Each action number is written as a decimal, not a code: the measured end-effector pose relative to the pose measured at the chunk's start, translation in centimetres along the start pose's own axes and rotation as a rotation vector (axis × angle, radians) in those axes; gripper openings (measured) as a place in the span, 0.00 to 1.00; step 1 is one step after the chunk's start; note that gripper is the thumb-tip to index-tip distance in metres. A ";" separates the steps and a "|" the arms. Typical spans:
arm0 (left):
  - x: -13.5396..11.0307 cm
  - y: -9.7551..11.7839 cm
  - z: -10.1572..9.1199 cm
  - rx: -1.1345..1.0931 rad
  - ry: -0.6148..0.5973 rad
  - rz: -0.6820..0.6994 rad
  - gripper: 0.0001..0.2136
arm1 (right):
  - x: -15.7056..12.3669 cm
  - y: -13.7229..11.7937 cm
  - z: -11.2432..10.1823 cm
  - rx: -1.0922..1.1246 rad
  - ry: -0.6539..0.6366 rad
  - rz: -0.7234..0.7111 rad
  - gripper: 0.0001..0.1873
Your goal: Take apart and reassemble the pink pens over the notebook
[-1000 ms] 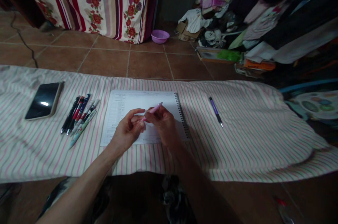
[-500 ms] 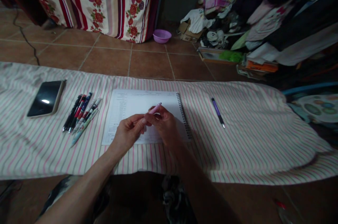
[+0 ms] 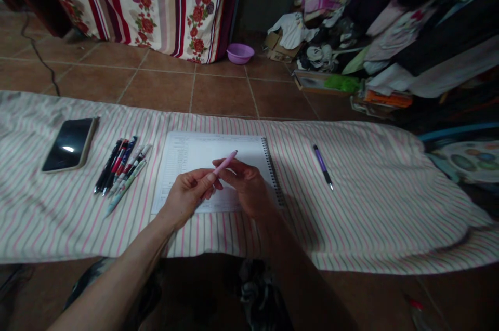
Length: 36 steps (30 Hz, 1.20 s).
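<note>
A pink pen [image 3: 226, 161] is pinched near its lower end by the thumb and fingers of my left hand [image 3: 191, 190]. The pen slants up to the right, and its upper end sticks out free. Close against it is my right hand [image 3: 249, 185], with thumb and fingers apart around the pen; whether they touch it I cannot tell. Both hands are above a spiral notebook [image 3: 249, 146], which lies open at a mostly blank page with a printed column at its left.
Several pens [image 3: 120, 167] lie bunched left of the notebook, and a phone [image 3: 70, 145] lies beyond them. To the right rests a purple pen [image 3: 323, 167]. A striped cloth [image 3: 370, 190] covers the surface. On the tiled floor behind are a purple basin [image 3: 240, 53] and piled clothes [image 3: 331, 3].
My right thumb and fingers have loosened and shifted slightly away from the pink pen, so more of it shows. My left hand keeps its pinch.
</note>
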<state>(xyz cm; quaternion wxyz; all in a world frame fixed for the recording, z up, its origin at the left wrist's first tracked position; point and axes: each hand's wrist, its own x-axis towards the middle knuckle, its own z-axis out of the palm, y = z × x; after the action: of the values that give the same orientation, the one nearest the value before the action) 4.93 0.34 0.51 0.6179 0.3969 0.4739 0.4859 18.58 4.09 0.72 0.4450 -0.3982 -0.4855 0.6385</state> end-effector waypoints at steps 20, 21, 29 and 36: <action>-0.3 -0.8 0.6 0.123 0.096 0.099 0.11 | 0.2 0.9 0.6 -0.325 0.225 -0.100 0.14; -0.3 -0.7 0.6 0.122 0.110 0.086 0.11 | 0.2 1.0 0.7 -0.321 0.240 -0.104 0.15; -0.4 -0.5 0.8 0.109 0.205 0.050 0.14 | 0.0 1.4 1.2 -0.282 0.248 -0.044 0.17; -0.4 0.1 0.7 0.014 0.144 0.007 0.12 | -0.1 0.2 0.1 -0.143 0.050 -0.059 0.16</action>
<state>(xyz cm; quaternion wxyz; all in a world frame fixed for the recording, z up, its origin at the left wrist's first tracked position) 5.56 0.00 0.88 0.5776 0.3668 0.5192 0.5122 18.47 3.96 0.56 0.4461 -0.4305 -0.5302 0.5784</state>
